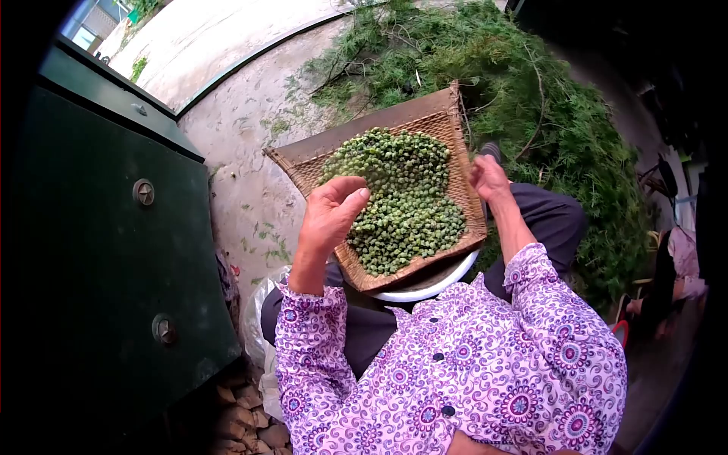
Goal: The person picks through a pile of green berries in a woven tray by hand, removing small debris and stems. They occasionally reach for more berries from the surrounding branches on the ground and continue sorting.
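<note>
A woven tray [459, 159] lies tilted across a white-rimmed basin [436, 287] in front of my lap. Many small round green pods or berries [402, 201] are heaped in it. My left hand [334, 208] hovers over the heap's left side, thumb and fingers bent towards each other; whether anything small is between them cannot be made out. At the tray's right edge is my right hand [490, 179], its fingers curled against the woven rim and partly hidden.
Cut green branches [561, 129] spread over the ground behind and right of the tray. A dark green metal door [121, 227] stands at the left. Split wood [246, 417] and a clear plastic bag [262, 311] lie lower left. A person's arm [690, 288] shows far right.
</note>
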Available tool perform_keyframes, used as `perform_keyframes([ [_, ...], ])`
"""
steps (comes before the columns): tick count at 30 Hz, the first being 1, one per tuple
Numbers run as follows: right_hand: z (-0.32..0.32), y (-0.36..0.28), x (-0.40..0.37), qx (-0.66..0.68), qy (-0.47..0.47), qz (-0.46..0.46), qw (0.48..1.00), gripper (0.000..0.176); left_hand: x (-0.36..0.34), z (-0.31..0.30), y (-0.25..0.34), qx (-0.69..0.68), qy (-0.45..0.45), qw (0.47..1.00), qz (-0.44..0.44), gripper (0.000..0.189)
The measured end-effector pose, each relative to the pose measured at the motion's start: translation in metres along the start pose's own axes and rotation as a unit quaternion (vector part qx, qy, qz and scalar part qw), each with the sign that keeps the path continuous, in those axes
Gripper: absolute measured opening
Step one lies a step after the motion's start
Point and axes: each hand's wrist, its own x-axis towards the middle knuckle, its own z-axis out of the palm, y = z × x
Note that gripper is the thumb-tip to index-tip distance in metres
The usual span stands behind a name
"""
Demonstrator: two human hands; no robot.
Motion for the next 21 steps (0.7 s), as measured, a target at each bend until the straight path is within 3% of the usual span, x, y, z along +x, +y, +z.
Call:
perform_keyframes([
  [1, -0.005, -0.019, 0.003, 0.143, 0.051, -0.053, 0.987, 0.007, -0.001, -0.002, 0.002, 0.0, -0.002, 1.0, 0.002, 0.024],
  [3, -0.051, -0.031, 0.037, 0.142, 0.061, -0.049, 0.987, 0.007, -0.001, -0.006, 0.005, -0.021, 0.018, 0.999, 0.02, 0.024],
  [5, -0.076, -0.026, 0.038, 0.057, -0.017, 0.041, 0.997, 0.017, 0.001, -0.01, 0.004, -0.014, 0.022, 1.0, 0.015, 0.024],
  [7, -0.045, 0.005, 0.002, -0.065, 0.113, 0.102, 0.986, 0.025, 0.0, -0.011, 0.006, -0.029, 0.03, 0.999, 0.02, 0.023],
  [9, -0.033, 0.043, -0.021, -0.19, 0.113, 0.169, 0.961, 0.035, -0.002, -0.009, 0.01, -0.032, 0.035, 0.999, 0.021, 0.023],
  [11, 0.0, 0.061, -0.048, -0.29, 0.183, 0.187, 0.921, 0.042, -0.003, -0.006, 0.013, -0.06, 0.035, 0.997, 0.026, 0.022],
  [12, -0.019, 0.078, -0.035, -0.32, 0.123, 0.198, 0.918, 0.056, -0.003, -0.006, 0.013, -0.06, 0.032, 0.997, 0.034, 0.023],
  [13, -0.054, 0.116, -0.003, -0.436, 0.151, 0.098, 0.882, 0.065, -0.003, -0.006, 0.015, -0.059, 0.033, 0.997, 0.034, 0.023],
  [15, -0.04, 0.117, -0.019, -0.469, 0.223, 0.062, 0.852, 0.074, -0.002, -0.004, 0.02, -0.05, 0.032, 0.997, 0.044, 0.023],
  [21, -0.019, 0.131, -0.017, -0.441, 0.27, 0.068, 0.853, 0.074, -0.001, 0.002, 0.03, -0.067, 0.037, 0.995, 0.064, 0.023],
])
